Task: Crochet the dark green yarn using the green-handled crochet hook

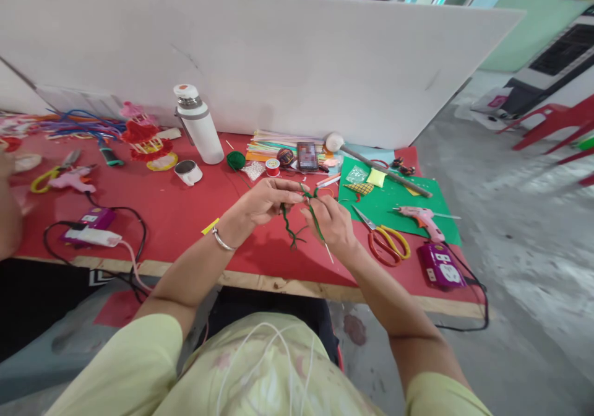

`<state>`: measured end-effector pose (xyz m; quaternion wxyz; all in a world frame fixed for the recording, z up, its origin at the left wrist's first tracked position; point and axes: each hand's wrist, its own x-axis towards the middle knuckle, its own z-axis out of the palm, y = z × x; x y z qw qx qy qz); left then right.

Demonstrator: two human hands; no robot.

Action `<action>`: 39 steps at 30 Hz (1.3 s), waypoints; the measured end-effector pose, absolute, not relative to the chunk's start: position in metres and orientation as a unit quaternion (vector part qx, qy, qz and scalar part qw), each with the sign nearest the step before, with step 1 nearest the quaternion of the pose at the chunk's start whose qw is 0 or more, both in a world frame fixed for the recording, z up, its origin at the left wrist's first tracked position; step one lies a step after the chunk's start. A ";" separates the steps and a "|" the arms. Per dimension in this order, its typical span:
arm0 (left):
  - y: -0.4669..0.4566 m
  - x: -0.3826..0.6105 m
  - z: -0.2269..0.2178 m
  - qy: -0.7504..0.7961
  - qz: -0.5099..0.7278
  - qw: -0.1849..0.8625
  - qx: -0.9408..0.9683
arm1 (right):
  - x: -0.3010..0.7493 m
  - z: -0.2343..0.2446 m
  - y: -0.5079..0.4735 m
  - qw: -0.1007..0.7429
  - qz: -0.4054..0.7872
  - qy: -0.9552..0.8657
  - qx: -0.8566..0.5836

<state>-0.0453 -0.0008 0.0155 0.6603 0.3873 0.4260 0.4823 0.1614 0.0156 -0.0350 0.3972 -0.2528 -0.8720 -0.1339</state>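
Above the red table top, my left hand (271,200) pinches a piece of green yarn (286,221), whose loose ends dangle below the fingers. Close beside it, my right hand (331,219) is closed around a thin stick (328,254) with green yarn along it; the pale end pokes out below the hand. More green yarn runs between the fingertips of both hands. How the yarn is looped there is too small to make out. A green yarn ball (236,160) rests on the table beyond my left hand.
Scissors (384,242), a pink glue gun (422,221) and a purple power socket (440,266) lie to the right. A white bottle (199,125) and a cup (188,172) stand at the back left. Another person's arm (8,212) shows at far left.
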 end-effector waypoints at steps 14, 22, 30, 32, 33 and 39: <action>0.015 -0.072 0.023 0.473 0.335 0.615 0.535 | 0.192 0.005 0.025 0.316 0.094 -0.939 -0.092; 0.013 -0.072 0.030 0.470 0.305 0.608 0.562 | 0.194 0.012 0.015 0.321 0.186 -0.923 -0.105; 0.013 -0.068 0.032 0.459 0.284 0.616 0.575 | 0.200 0.011 0.011 0.307 0.350 -0.871 -0.158; 0.013 -0.067 0.031 0.461 0.293 0.611 0.573 | 0.199 0.011 0.008 0.312 0.312 -0.882 -0.165; 0.013 -0.067 0.030 0.464 0.301 0.608 0.569 | 0.198 0.011 0.006 0.315 0.277 -0.892 -0.169; 0.008 -0.057 0.023 0.487 0.358 0.601 0.524 | 0.192 -0.003 -0.003 0.330 0.041 -0.923 -0.194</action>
